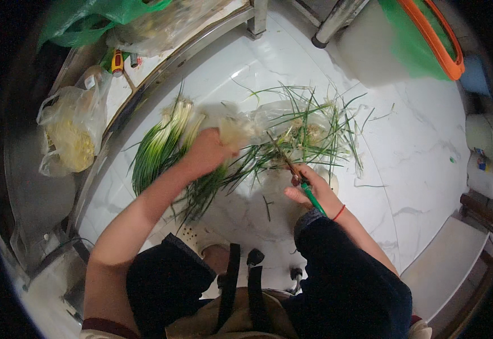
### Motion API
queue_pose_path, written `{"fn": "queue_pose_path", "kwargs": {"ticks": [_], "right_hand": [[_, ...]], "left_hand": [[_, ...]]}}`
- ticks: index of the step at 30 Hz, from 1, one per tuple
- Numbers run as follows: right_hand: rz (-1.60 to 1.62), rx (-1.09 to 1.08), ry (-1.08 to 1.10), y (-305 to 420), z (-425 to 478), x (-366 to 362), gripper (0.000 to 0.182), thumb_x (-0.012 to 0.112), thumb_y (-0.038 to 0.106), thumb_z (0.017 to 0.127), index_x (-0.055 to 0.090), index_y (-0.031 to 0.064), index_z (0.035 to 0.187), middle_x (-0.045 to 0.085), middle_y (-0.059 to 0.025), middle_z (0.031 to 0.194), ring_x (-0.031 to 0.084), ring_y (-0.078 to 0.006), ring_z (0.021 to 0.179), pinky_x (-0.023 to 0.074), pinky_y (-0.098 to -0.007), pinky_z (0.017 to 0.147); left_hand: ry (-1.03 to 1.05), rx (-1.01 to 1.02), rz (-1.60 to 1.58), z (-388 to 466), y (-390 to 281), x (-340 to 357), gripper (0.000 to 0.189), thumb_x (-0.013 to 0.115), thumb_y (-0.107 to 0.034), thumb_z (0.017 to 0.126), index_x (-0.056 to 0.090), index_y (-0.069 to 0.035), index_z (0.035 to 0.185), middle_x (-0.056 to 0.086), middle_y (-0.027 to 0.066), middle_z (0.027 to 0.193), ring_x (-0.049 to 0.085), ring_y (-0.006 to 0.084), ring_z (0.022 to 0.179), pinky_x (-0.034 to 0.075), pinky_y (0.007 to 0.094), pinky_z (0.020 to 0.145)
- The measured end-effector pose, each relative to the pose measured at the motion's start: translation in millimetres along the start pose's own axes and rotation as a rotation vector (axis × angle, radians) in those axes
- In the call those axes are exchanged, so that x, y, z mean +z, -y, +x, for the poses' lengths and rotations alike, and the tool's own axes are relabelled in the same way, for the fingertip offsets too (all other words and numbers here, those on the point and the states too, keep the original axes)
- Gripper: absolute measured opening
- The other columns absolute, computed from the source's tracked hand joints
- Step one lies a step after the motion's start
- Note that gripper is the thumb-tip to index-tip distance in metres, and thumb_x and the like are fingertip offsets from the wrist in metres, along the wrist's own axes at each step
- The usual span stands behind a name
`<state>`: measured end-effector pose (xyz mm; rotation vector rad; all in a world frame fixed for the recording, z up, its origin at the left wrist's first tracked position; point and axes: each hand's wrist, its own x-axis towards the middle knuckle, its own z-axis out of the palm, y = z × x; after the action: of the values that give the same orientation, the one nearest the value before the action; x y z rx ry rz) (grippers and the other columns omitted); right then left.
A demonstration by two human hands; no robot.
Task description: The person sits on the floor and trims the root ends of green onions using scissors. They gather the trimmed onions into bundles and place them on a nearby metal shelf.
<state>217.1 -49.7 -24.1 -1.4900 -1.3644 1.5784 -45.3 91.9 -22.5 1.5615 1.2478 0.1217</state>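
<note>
My left hand (210, 152) is closed around a bunch of thin scallions. Its pale root end is blurred, and dark green leaves (206, 190) trail below the fist. A larger pile of scallions (157, 148), white ends away from me, lies on the floor just left of that hand. In my right hand (314, 186) is a knife with a green handle (312, 198). Its narrow, brownish blade (282, 154) points up and left over loose green trimmings (308, 140). Clear plastic film (280, 111) with root scraps on it lies under some trimmings.
The white marble-patterned floor (416, 144) spreads around. A metal-edged shelf (178, 55) at left bears a plastic bag of yellow food (70, 140) and a yellow-and-red tool handle (117, 62). At upper right stands a bin with an orange rim (454, 68); a metal leg (335, 25) is beside it.
</note>
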Motion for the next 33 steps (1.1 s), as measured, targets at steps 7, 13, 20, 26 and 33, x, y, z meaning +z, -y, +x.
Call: {"fn": "queue_pose_path", "kwargs": {"ticks": [7, 13, 20, 26, 33], "right_hand": [[0.035, 0.072, 0.052, 11, 3, -7, 0.054, 0.065, 0.041, 0.092, 0.05, 0.0052, 0.13, 0.046, -0.0001, 0.092, 0.045, -0.0117, 0.084, 0.0393, -0.0255, 0.077], [0.116, 0.114, 0.013, -2, 1, -3, 0.048, 0.064, 0.036, 0.094, 0.051, 0.0055, 0.129, 0.053, -0.0039, 0.096, 0.05, -0.0129, 0.089, 0.0425, -0.0273, 0.081], [0.192, 0.158, -0.03, -16, 3, 4, 0.048, 0.056, 0.04, 0.098, 0.05, 0.0057, 0.131, 0.056, -0.0045, 0.099, 0.051, -0.0127, 0.091, 0.0431, -0.0279, 0.082], [0.141, 0.317, -0.07, -10, 0, 6, 0.046, 0.057, 0.046, 0.095, 0.059, 0.0015, 0.107, 0.052, 0.0011, 0.065, 0.047, -0.0089, 0.055, 0.0368, -0.0258, 0.049], [-0.082, 0.274, -0.008, -20, -10, -11, 0.048, 0.061, 0.048, 0.093, 0.059, 0.0028, 0.108, 0.063, -0.0066, 0.076, 0.06, -0.0157, 0.068, 0.0483, -0.0306, 0.064]], "left_hand": [[0.071, -0.1, -0.531, -5, -41, 50, 0.029, 0.07, -0.031, 0.084, 0.066, -0.003, 0.077, 0.063, 0.0042, 0.066, 0.059, 0.0118, 0.061, 0.045, 0.0285, 0.057], [-0.002, -0.129, -0.491, -1, -55, 74, 0.026, 0.072, -0.026, 0.081, 0.065, -0.002, 0.077, 0.059, 0.002, 0.061, 0.056, 0.0115, 0.054, 0.043, 0.0291, 0.052], [0.005, -0.178, -0.625, -3, -62, 79, 0.026, 0.071, -0.026, 0.081, 0.063, -0.004, 0.071, 0.057, 0.002, 0.058, 0.053, 0.0111, 0.052, 0.04, 0.0287, 0.049], [0.048, -0.26, -0.702, 1, -52, 91, 0.028, 0.07, -0.029, 0.082, 0.06, -0.006, 0.069, 0.055, 0.0009, 0.058, 0.052, 0.0108, 0.051, 0.038, 0.029, 0.048], [0.179, -0.181, -0.456, -16, -19, 25, 0.031, 0.065, -0.038, 0.089, 0.062, -0.007, 0.09, 0.064, 0.0032, 0.082, 0.061, 0.0135, 0.063, 0.048, 0.0293, 0.062]]}}
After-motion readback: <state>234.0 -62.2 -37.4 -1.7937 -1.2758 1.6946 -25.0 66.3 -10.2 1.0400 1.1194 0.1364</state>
